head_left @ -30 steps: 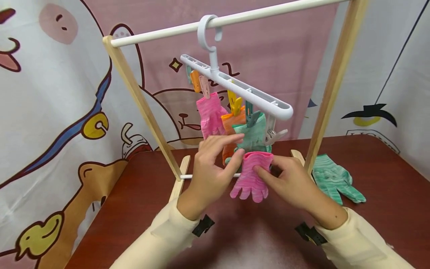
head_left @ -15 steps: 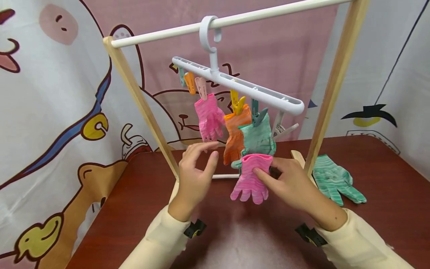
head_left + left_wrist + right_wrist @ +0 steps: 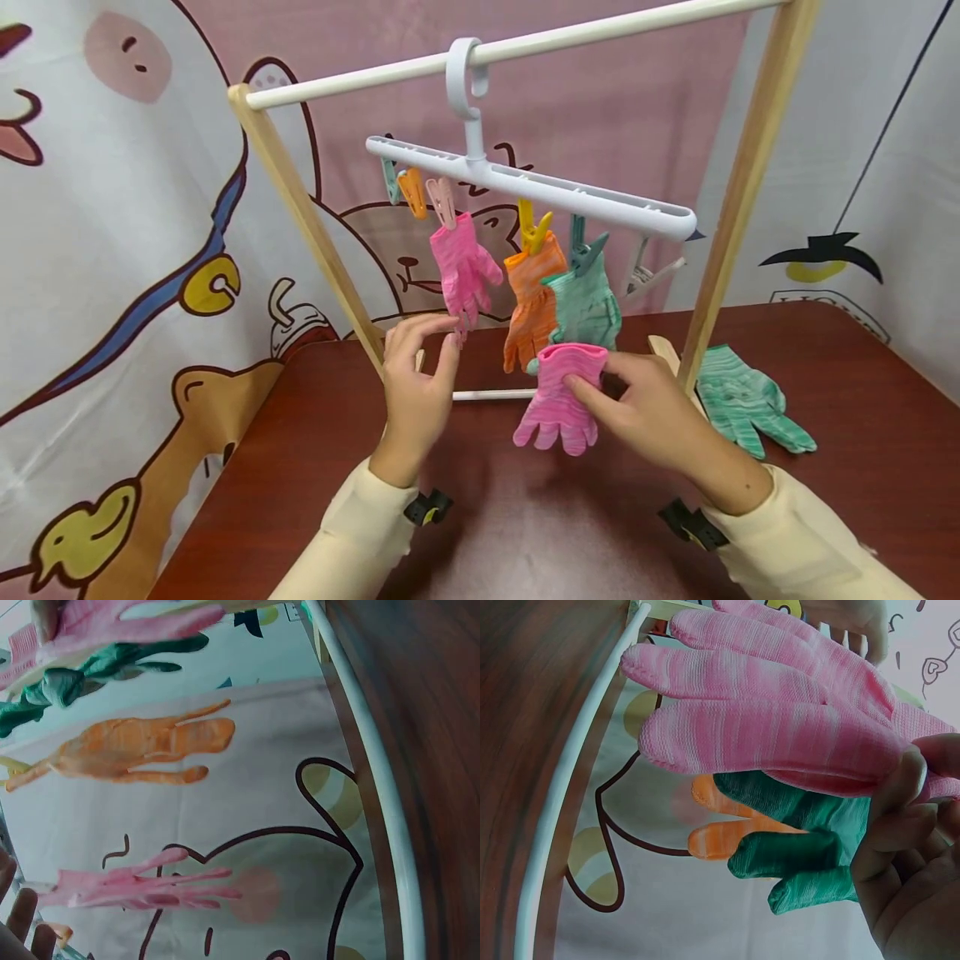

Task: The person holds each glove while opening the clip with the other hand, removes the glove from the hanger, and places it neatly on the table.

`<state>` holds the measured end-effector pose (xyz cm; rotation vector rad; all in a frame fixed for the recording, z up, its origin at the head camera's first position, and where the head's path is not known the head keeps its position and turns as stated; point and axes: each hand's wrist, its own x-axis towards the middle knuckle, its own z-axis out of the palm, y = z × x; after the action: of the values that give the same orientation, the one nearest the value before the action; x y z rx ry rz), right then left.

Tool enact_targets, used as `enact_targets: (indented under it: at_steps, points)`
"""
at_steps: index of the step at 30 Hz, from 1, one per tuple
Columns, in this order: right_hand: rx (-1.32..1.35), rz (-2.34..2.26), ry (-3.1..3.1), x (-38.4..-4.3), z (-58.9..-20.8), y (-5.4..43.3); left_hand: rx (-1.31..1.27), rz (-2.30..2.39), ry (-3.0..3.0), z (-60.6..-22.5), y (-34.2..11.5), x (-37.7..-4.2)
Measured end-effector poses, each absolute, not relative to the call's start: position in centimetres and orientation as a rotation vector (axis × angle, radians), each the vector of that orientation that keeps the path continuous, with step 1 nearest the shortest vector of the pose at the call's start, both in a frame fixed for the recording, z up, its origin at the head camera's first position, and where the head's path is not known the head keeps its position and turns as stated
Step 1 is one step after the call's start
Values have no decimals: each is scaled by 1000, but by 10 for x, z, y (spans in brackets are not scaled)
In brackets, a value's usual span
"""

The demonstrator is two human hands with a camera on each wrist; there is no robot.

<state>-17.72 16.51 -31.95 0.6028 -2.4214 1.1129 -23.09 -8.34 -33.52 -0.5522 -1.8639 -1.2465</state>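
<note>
My right hand (image 3: 645, 408) pinches a pink striped glove (image 3: 566, 400) near its cuff, thumb in front, with the glove's fingers pointing down. To the left, my left hand (image 3: 416, 392) is raised with nothing in it, its fingers bent forward and thumb apart. Just beyond its fingertips hangs another pink glove (image 3: 461, 267) from a pink clothespin (image 3: 441, 202). An orange glove (image 3: 531, 292) hangs from a yellow clothespin (image 3: 534, 227). Beside it, partly behind the held glove, a green glove (image 3: 588, 304) hangs from a dark green clothespin (image 3: 585, 246). The right wrist view shows the held pink glove (image 3: 742, 735) close up.
A white hanger (image 3: 540, 190) hooks over the white rod (image 3: 630, 37) of a wooden-legged rack. Its teal (image 3: 390, 179), orange (image 3: 412, 193) and white clothespins (image 3: 648, 271) hold nothing. A green glove (image 3: 746, 400) lies on the brown table (image 3: 247, 492) at right.
My left hand has moved left, away from the held glove. The hanger has swung round, its near end shifting right with the hanging gloves. My right hand stays in place, still pinching the pink glove.
</note>
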Motion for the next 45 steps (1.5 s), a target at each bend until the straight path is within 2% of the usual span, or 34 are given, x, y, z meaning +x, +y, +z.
enact_targets:
  at_steps: [15, 25, 45]
  points:
    - [636, 1074, -2382, -181, -324, 161, -91, -1204, -1590, -339, -117, -261]
    - [626, 1084, -2410, -181, -324, 161, 112, -1686, -1840, -358, -140, -281]
    - [598, 970, -2276, -184, -323, 169, 174, -1820, -1833, -376, -147, -295]
